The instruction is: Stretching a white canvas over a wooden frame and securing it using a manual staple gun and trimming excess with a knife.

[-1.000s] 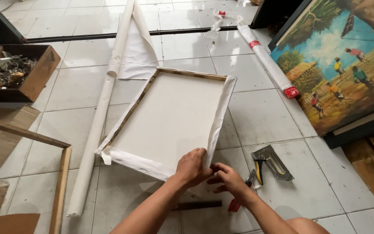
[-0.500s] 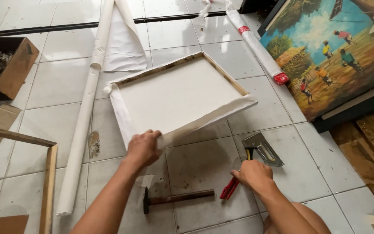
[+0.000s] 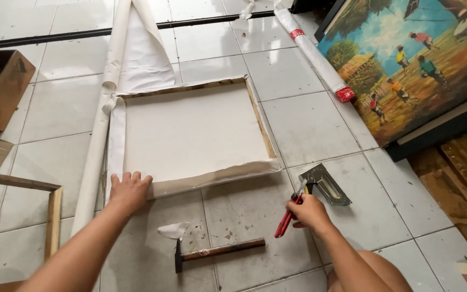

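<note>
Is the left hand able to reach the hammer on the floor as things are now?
Probably yes. The left hand rests on the canvas frame, and the hammer lies close below it on bare tile, with nothing between.

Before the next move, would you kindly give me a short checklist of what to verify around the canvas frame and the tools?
1. Left hand pressed on the near-left corner of the canvas frame: ok.
2. Frame lying flat on the tiled floor: ok.
3. Right hand closed on the red-handled pliers: ok; its exact grip cannot be told.
4. Staple gun within reach, just beyond the right hand: ok.
5. Hammer lying apart from both hands, between them: ok.
6. Canvas flap smooth along the near edge: not ok, it looks wrinkled and loose.
</note>
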